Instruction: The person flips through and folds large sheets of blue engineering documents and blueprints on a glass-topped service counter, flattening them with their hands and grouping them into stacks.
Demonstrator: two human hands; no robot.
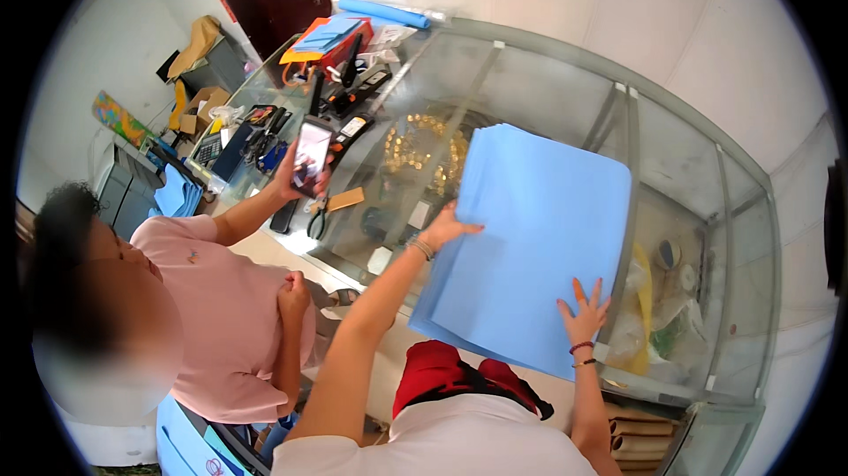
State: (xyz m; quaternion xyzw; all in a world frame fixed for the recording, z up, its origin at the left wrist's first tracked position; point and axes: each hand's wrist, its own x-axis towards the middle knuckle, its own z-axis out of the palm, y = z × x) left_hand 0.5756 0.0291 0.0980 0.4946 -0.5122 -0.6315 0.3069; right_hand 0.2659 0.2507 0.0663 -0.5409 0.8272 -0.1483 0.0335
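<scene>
A stack of large blue sheets (539, 246) with rounded corners lies on the glass counter (433, 61), its near edge reaching toward my body. At the stack's left edge is my left hand (446, 227), its thumb laid over the top sheet and the other fingers closed around the edge, partly hidden. My right hand (583, 315) rests on the lower right part of the top sheet, palm down with fingers spread. Several sheet edges fan out slightly along the left side.
To my left a person in a pink shirt (225, 299) holds up a phone (312, 156). Pliers (318, 220), a calculator (209, 149) and other tools crowd the counter's left end. A blue roll (384, 12) lies at the back. Gold ornaments (424, 145) show through the glass.
</scene>
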